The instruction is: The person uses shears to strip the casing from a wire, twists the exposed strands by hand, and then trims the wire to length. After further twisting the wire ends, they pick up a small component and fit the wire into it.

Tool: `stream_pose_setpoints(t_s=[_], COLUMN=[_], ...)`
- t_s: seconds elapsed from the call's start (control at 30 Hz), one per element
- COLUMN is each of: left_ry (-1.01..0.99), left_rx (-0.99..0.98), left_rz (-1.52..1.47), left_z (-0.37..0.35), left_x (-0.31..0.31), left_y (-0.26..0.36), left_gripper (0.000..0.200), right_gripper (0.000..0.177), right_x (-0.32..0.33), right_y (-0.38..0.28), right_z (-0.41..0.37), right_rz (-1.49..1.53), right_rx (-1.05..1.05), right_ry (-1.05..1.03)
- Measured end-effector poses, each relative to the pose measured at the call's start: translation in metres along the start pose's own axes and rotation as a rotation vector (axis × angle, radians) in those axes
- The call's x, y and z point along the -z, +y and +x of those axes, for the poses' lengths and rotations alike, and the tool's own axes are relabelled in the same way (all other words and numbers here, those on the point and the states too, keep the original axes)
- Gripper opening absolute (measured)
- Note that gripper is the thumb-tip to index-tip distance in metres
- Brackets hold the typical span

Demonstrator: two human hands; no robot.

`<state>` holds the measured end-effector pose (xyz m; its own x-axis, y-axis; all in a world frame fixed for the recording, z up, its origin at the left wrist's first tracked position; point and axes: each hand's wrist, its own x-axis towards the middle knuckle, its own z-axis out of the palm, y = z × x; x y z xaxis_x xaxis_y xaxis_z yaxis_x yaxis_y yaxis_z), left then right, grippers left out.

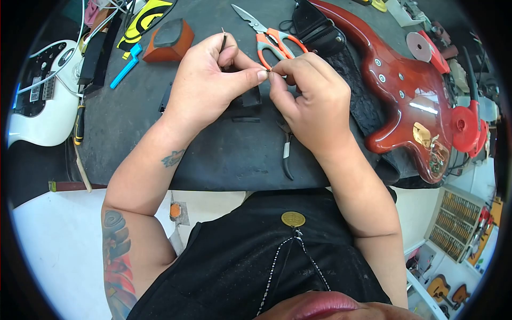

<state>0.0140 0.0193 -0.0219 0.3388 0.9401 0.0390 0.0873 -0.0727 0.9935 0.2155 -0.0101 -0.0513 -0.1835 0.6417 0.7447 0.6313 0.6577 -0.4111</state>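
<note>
Above left hand [205,85] grip — thin wire [223,40], upright, tip up.

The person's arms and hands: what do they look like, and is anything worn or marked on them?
Both arms are bare from a black sleeveless top. The left hand and right hand wear no gloves, and no rings or watch show. The left forearm carries a small grey-blue tattoo, the left upper arm a large multicoloured tattoo.

A dark-topped bench [224,160] fills the upper view, with a white floor [53,245] below its front edge. At the lower right stands a white rack [457,196] filled with rows of small items. Bright, even light
</note>
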Motion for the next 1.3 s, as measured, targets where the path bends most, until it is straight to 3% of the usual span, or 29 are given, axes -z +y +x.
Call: stream_pose_setpoints(t_s=[0.07, 0.1, 0.17, 0.23, 0.3, 0.37, 0.43, 0.5, 0.7, 0.83, 0.9, 1.13, 1.2, 1.3], left_ry=[0.002, 0.001, 0.003, -0.019, 0.016, 0.048, 0.062, 0.068, 0.079, 0.069, 0.083, 0.139, 0.163, 0.186], left_rx=[0.008, -0.007, -0.022, -0.026, -0.043, -0.061, -0.064, -0.101, -0.118, -0.114, -0.117, -0.183, -0.161, -0.125], left_rz=[-0.013, -0.014, -0.014, 0.035, 0.064, 0.089, 0.085, 0.128, 0.214, 0.176, 0.158, 0.127, 0.166, 0.162], left_z=[-0.001, -0.001, -0.002, -0.003, -0.002, -0.001, -0.001, -0.002, -0.004, -0.006, -0.006, -0.007, -0.004, -0.004], left_x=[-0.001, -0.001, -0.002, -0.002, 0.001, 0.000, -0.001, -0.002, -0.005, -0.008, -0.008, -0.010, -0.004, -0.004], left_y=[0.001, 0.001, 0.003, 0.005, 0.005, 0.004, 0.002, 0.000, 0.000, 0.003, 0.004, -0.003, 0.000, 0.004], left_gripper=[0.045, 0.045, 0.046, 0.046, 0.046, 0.046, 0.046, 0.045, 0.045, 0.045, 0.045, 0.046, 0.046, 0.046], right_gripper=[0.011, 0.011, 0.006, 0.009, 0.009, 0.009, 0.023, 0.027, 0.026, 0.022, 0.018, 0.012, 0.011, 0.011], right_x=[0.001, 0.004, 0.018, 0.026, 0.029, 0.019, 0.023, 0.014, 0.000, 0.002, 0.001, 0.003, 0.008, 0.015], right_y=[-0.005, -0.004, -0.001, 0.006, 0.011, 0.008, -0.003, -0.002, 0.000, 0.001, -0.003, -0.008, -0.002, 0.003], right_z=[0.001, 0.004, 0.012, 0.014, 0.008, 0.002, 0.009, 0.009, 0.003, 0.002, 0.001, 0.004, 0.003, 0.005], right_rz=[0.234, 0.236, 1.297, 1.450, 1.212, 0.353, 0.114, 0.095, -0.047, -0.042, -0.004, 0.104, 0.108, 0.124], right_rx=[-0.300, -0.296, -1.313, -1.404, -1.188, -0.582, -0.259, -0.122, 0.049, 0.056, -0.095, -0.241, -0.341, -0.294], right_ry=[-0.053, -0.052, -0.256, -0.129, -0.089, -0.024, -0.044, -0.031, -0.019, -0.005, -0.020, -0.029, 0.070, 0.032])
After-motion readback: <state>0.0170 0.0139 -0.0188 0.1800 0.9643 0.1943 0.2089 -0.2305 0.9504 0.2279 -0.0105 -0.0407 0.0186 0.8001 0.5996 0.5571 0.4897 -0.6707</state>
